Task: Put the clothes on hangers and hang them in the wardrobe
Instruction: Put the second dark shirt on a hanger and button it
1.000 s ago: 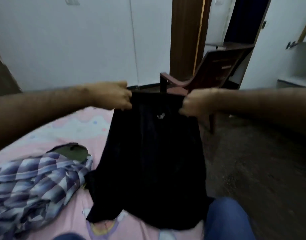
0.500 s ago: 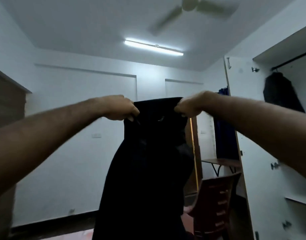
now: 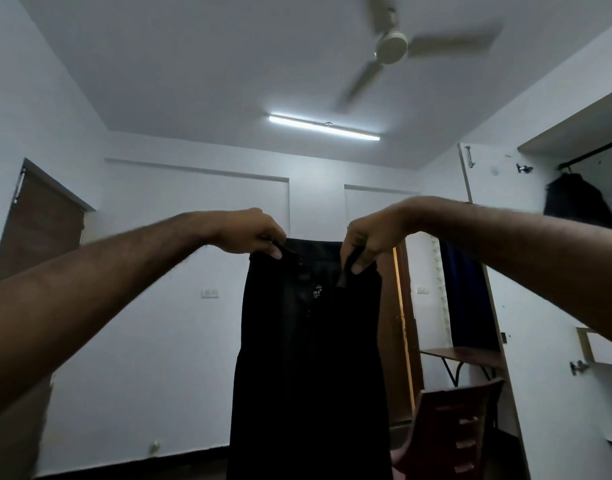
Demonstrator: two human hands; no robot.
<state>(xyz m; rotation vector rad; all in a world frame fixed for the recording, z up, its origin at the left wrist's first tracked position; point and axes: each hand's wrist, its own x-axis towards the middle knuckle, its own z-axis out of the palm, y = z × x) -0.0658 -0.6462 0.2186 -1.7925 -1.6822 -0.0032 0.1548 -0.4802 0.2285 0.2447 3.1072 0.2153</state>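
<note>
A black garment [image 3: 311,358] hangs full length in front of me, held up by its top edge, with a small white label near the top. My left hand [image 3: 252,233] pinches the top left corner. My right hand [image 3: 366,237] pinches the top right, thumb and fingers curled over the fabric. The open wardrobe [image 3: 574,306] stands at the right, with a dark garment [image 3: 578,202] hanging from its rail [image 3: 592,155]. No hanger shows in my hands.
A dark red plastic chair [image 3: 450,431] stands low at the right, behind the garment's hem. A small table [image 3: 460,355] and a blue curtain [image 3: 464,292] sit beyond it. A brown door [image 3: 37,230] is at the left. A ceiling fan [image 3: 391,46] spins overhead.
I have lifted the black garment from the bed to eye level and my view has tilted up to the ceiling. The bed and the checked clothes have dropped out of sight.
</note>
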